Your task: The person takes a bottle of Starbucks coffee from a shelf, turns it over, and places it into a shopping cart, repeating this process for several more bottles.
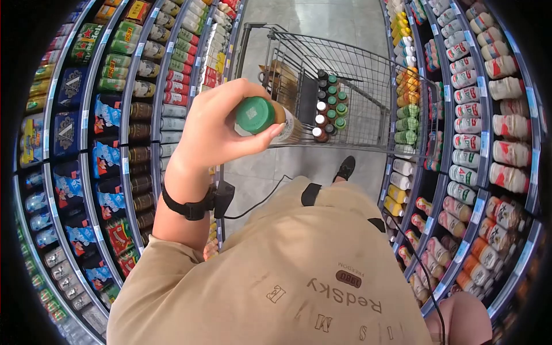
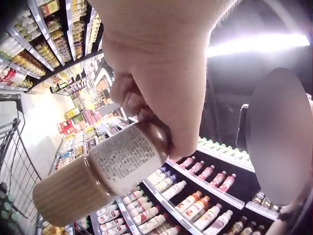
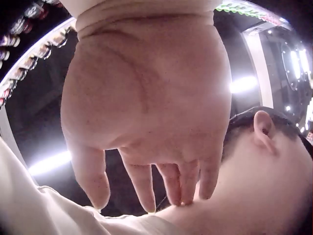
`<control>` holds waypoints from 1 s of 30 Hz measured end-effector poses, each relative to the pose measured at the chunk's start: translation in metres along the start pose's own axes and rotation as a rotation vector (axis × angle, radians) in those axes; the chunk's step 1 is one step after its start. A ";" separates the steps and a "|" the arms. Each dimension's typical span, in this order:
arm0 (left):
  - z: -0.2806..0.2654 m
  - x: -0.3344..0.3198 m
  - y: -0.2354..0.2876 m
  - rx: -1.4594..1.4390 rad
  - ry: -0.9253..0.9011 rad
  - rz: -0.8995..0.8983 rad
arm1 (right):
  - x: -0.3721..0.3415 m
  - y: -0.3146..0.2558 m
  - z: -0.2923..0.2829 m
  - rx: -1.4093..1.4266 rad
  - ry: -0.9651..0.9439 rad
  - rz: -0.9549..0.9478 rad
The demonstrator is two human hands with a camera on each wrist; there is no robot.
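Observation:
In the head view my left hand (image 1: 221, 123) grips a bottle with a green cap (image 1: 255, 115), thumb and fingers curled round its upper part. The left wrist view shows the same bottle (image 2: 129, 156) tilted, with a printed label and a ribbed tan lower part, below my left hand (image 2: 161, 73). My right hand (image 3: 146, 107), seen in the right wrist view, has its fingers extended and holds nothing; its fingertips are at the neck and shirt shoulder. The head view does not show that hand.
A wire shopping cart (image 1: 359, 57) stands ahead, holding several dark bottles (image 1: 332, 92) with green or white caps and a brown item (image 1: 282, 80). Shelves of packs and cans (image 1: 118, 72) line the left; shelves of bottles (image 1: 466, 109) line the right. Grey floor (image 1: 322, 14) lies between.

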State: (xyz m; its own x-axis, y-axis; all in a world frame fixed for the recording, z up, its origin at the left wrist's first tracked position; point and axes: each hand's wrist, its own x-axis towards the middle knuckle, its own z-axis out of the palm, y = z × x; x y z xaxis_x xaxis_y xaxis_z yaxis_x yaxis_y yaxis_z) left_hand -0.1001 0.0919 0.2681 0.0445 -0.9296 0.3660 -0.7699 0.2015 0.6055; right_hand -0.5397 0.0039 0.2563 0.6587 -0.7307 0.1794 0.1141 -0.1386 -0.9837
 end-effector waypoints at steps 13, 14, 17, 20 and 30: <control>0.067 0.070 0.000 0.022 -0.053 -0.094 | 0.076 0.036 -0.099 0.165 -0.004 0.137; 0.071 0.074 0.000 0.021 -0.058 -0.104 | 0.081 0.039 -0.104 0.174 -0.002 0.145; 0.079 0.082 0.000 0.021 -0.051 -0.133 | 0.098 0.046 -0.112 0.212 -0.005 0.170; 0.090 0.084 -0.005 0.002 -0.022 -0.202 | 0.115 0.059 -0.113 0.261 -0.008 0.195; 0.162 0.080 -0.067 0.001 -0.009 -0.585 | 0.183 0.128 -0.116 0.297 0.043 0.361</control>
State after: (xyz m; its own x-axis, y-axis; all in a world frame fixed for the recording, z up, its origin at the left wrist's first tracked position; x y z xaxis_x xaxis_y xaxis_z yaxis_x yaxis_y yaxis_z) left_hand -0.1476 -0.0456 0.1422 0.4572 -0.8887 -0.0348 -0.6197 -0.3465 0.7042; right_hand -0.4905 -0.2253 0.1641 0.6648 -0.7249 -0.1806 0.0957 0.3224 -0.9417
